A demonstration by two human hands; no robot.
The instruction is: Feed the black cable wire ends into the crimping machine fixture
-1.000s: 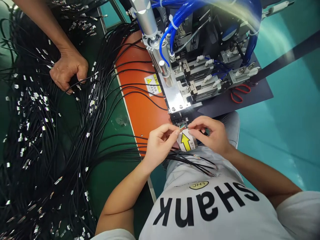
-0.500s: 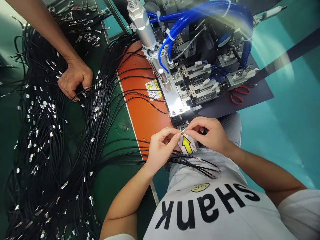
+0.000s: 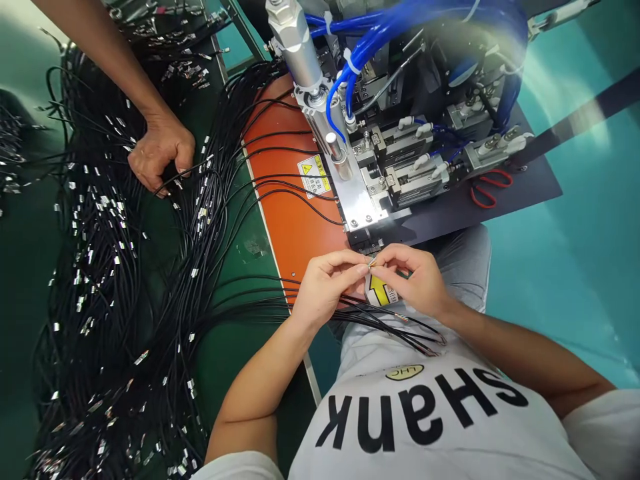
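Note:
My left hand [image 3: 325, 288] and my right hand [image 3: 415, 277] meet fingertip to fingertip, just in front of the machine's lower edge. Between their pinched thumbs and forefingers are the thin coloured wires [image 3: 372, 262] of a cable end. Most of that cable is hidden by my left hand. Below my hands, several black cables [image 3: 385, 325] with bare coloured wire ends stretch across onto my shirt. A label with a yellow arrow [image 3: 381, 292] shows partly beneath my fingers.
The metal machine [image 3: 345, 173] with blue air hoses [image 3: 380, 33] stands ahead, black cables leading into its left side over an orange plate [image 3: 285, 227]. Heaps of black cables [image 3: 110, 267] cover the green table at left, where another person's hand [image 3: 163, 153] grips some. Red-handled scissors [image 3: 493, 189] lie right.
The view has shifted a little, so the scene sits slightly further right. My fingers have drawn closer together around the wires, and my right hand has turned slightly.

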